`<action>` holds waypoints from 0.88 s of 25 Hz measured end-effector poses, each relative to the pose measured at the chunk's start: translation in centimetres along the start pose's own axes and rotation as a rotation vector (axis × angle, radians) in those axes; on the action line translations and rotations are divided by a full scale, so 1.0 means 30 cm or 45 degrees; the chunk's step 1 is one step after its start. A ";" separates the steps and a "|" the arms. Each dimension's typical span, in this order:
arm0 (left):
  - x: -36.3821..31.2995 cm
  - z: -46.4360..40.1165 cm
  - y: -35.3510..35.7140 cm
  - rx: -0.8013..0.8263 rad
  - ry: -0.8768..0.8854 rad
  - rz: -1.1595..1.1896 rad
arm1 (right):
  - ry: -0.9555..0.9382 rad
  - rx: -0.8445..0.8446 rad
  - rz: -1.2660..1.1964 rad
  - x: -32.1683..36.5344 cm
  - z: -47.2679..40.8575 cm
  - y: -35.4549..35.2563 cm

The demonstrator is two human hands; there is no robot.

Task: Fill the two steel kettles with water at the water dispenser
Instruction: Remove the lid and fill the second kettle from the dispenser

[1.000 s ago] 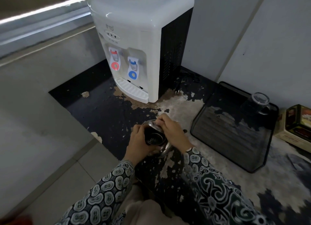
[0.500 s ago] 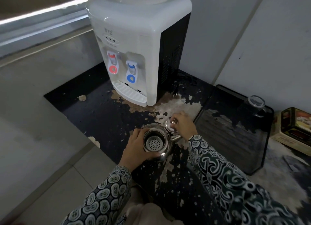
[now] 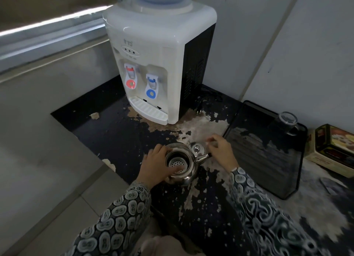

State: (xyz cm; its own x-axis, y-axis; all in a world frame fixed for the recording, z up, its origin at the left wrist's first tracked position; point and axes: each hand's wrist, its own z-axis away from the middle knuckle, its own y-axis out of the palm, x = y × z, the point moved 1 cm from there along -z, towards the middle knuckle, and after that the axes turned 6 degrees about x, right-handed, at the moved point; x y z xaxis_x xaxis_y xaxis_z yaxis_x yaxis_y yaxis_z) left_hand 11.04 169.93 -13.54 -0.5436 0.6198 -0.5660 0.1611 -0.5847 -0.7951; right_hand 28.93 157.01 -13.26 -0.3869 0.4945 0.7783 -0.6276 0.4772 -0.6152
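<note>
My left hand (image 3: 156, 164) is curled around the left side of the steel kettle (image 3: 181, 164) and holds it on the worn black counter (image 3: 115, 133). The kettle stands up straight with its top open, so I can see the strainer with little holes inside. Its spout (image 3: 203, 157) points to the right, toward my right hand (image 3: 220, 150). That hand hangs just over the counter with loose, bent fingers and holds nothing. The lid (image 3: 197, 148) lies flat, knob up, touching the kettle just behind the spout. A moment ago my right hand was still on that lid; now it has let go. The water dispenser (image 3: 161, 51) stands farther back, well apart from the kettle.
</note>
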 end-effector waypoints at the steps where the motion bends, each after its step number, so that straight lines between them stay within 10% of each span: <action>1: -0.003 -0.022 -0.015 -0.056 0.043 -0.055 | -0.001 -0.110 -0.041 -0.013 0.051 0.004; 4: -0.040 -0.094 -0.043 0.055 0.245 0.017 | 0.070 -0.376 -0.231 -0.047 0.207 0.077; 7: -0.066 -0.133 -0.021 0.356 0.230 -0.089 | 0.089 -0.210 -0.256 -0.052 0.281 0.172; 22: 0.049 0.015 -0.019 0.098 -0.438 0.194 | -0.144 0.177 -0.183 0.047 0.215 0.254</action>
State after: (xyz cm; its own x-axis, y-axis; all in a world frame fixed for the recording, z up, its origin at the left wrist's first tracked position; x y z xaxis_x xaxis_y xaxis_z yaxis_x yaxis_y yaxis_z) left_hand 9.79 170.93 -13.82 -0.7650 0.3187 -0.5597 0.2060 -0.7023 -0.6814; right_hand 19.23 156.66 -16.04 -0.3550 0.3401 0.8708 -0.7659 0.4284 -0.4796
